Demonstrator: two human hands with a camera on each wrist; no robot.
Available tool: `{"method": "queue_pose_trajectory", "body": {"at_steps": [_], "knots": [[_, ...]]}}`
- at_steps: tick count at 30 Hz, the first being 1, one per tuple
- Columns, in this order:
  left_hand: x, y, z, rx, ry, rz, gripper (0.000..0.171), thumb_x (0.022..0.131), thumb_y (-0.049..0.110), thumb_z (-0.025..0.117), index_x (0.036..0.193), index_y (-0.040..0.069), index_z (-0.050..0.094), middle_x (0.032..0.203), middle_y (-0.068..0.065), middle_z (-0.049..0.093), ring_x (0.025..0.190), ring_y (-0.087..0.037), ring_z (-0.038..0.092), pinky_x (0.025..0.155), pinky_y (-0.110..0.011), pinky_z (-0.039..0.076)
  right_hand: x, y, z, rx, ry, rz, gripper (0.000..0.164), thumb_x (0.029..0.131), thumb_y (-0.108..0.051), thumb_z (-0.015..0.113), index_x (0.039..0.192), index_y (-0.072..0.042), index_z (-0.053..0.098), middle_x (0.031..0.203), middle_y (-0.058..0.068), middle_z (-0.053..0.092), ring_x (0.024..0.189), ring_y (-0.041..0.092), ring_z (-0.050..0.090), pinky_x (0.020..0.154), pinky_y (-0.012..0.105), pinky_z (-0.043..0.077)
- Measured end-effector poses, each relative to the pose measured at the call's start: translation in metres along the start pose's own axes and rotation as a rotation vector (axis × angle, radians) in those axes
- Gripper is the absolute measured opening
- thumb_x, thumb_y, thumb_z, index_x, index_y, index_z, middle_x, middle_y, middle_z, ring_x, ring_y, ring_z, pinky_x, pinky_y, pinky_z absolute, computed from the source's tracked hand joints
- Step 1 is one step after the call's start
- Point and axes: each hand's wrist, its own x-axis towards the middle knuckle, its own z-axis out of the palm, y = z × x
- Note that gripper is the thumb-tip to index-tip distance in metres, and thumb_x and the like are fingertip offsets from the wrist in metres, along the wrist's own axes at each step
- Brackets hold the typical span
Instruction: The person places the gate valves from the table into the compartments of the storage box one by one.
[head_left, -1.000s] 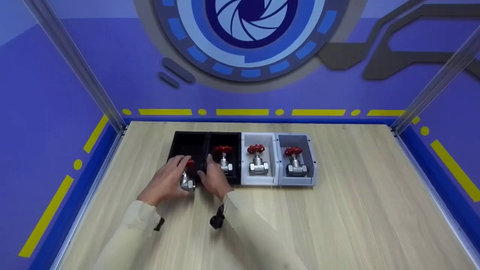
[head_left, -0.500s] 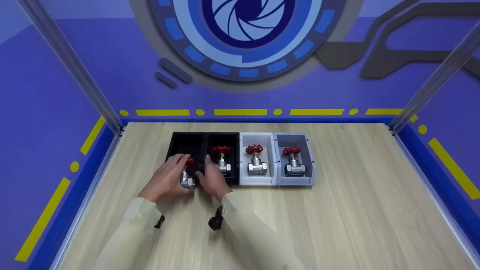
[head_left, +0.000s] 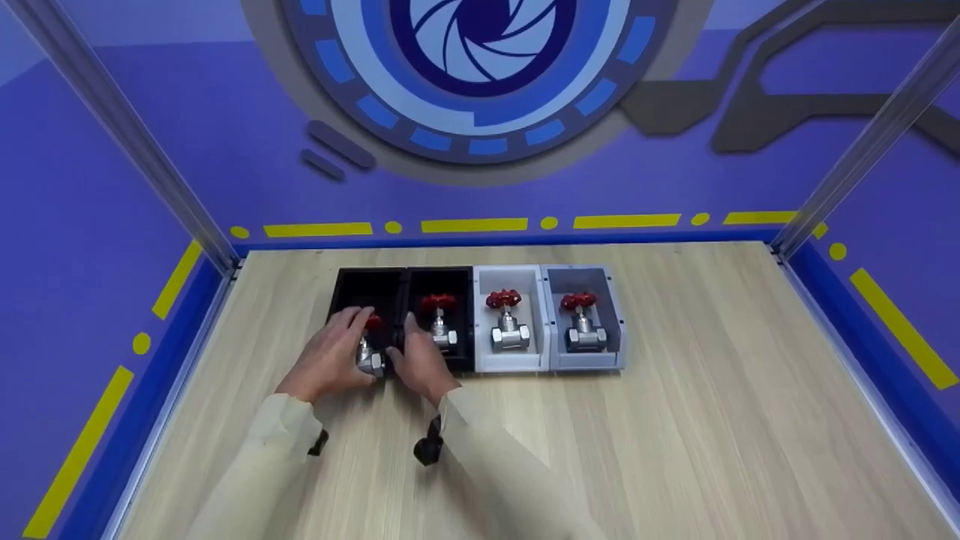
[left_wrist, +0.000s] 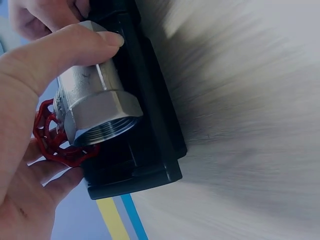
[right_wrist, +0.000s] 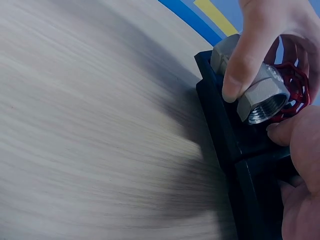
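Observation:
My left hand (head_left: pixel 328 358) holds a metal gate valve (left_wrist: pixel 92 85) with a red handwheel (left_wrist: pixel 50 135), at the front of the leftmost black bin (head_left: pixel 371 279). Its thumb lies across the valve body, with the other fingers around the handwheel. My right hand (head_left: pixel 424 365) grips the wall between the two black bins, its thumb (right_wrist: pixel 282 132) on the left bin's side, close to the valve's threaded end. Similar valves stand upright in the second black bin (head_left: pixel 441 274), the white bin (head_left: pixel 541 360) and the grey bin (head_left: pixel 616 330), handwheels uppermost.
The bins stand side by side in a row on a wood-grain table (head_left: pixel 675 435). Behind them rises a blue printed back wall (head_left: pixel 480 195). Side walls with metal corner posts (head_left: pixel 855 150) flank the table.
The head view has shifted slightly, so the row of bins appears further left. Relative to the leftmost bin, the valve in my left hand has moved back a little. My right hand keeps its place.

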Motion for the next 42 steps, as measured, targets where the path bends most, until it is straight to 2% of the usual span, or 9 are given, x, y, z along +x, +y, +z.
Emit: {"method": "queue_pose_trajectory", "body": {"at_steps": [5, 16, 25, 33, 42], "knots": [[0.003, -0.002, 0.001, -0.001, -0.001, -0.015, 0.108, 0.062, 0.029, 0.09, 0.149, 0.007, 0.031, 0.15, -0.019, 0.036, 0.138, -0.038, 0.037, 0.111, -0.054, 0.037, 0.0, -0.001, 0.0, -0.004, 0.006, -0.018, 0.069, 0.094, -0.018, 0.061, 0.145, 0.013, 0.027, 0.138, 0.027, 0.051, 0.126, 0.025, 0.054, 0.104, 0.034, 0.046], [0.01, -0.005, -0.002, 0.004, 0.057, 0.033, 0.108, 0.062, 0.03, 0.089, 0.149, 0.003, 0.032, 0.147, -0.022, 0.039, 0.136, -0.039, 0.038, 0.11, -0.054, 0.037, -0.001, -0.002, -0.001, -0.008, -0.019, 0.014, 0.071, 0.095, -0.02, 0.06, 0.148, 0.011, 0.024, 0.141, 0.025, 0.049, 0.127, 0.024, 0.053, 0.105, 0.033, 0.046], [0.018, -0.01, -0.005, -0.009, 0.055, 0.014, 0.107, 0.063, 0.03, 0.088, 0.15, 0.004, 0.03, 0.149, -0.021, 0.036, 0.137, -0.038, 0.036, 0.111, -0.053, 0.035, 0.0, -0.002, -0.002, -0.006, -0.026, 0.02, 0.072, 0.094, -0.02, 0.061, 0.148, 0.01, 0.024, 0.142, 0.024, 0.047, 0.128, 0.023, 0.052, 0.105, 0.031, 0.045], [0.023, -0.012, -0.007, 0.016, 0.074, 0.051, 0.107, 0.063, 0.029, 0.088, 0.149, 0.002, 0.031, 0.148, -0.024, 0.038, 0.136, -0.04, 0.038, 0.109, -0.054, 0.038, -0.001, -0.002, -0.001, 0.007, -0.037, 0.04, 0.072, 0.095, -0.021, 0.06, 0.148, 0.009, 0.024, 0.146, 0.023, 0.044, 0.133, 0.024, 0.048, 0.109, 0.032, 0.042], [0.026, -0.016, -0.008, 0.016, 0.083, 0.015, 0.108, 0.063, 0.028, 0.089, 0.15, 0.003, 0.029, 0.147, -0.023, 0.037, 0.135, -0.04, 0.038, 0.109, -0.054, 0.038, -0.001, -0.002, -0.001, 0.016, -0.038, 0.044, 0.072, 0.095, -0.021, 0.06, 0.149, 0.008, 0.023, 0.146, 0.022, 0.044, 0.132, 0.024, 0.048, 0.109, 0.033, 0.041]]}}
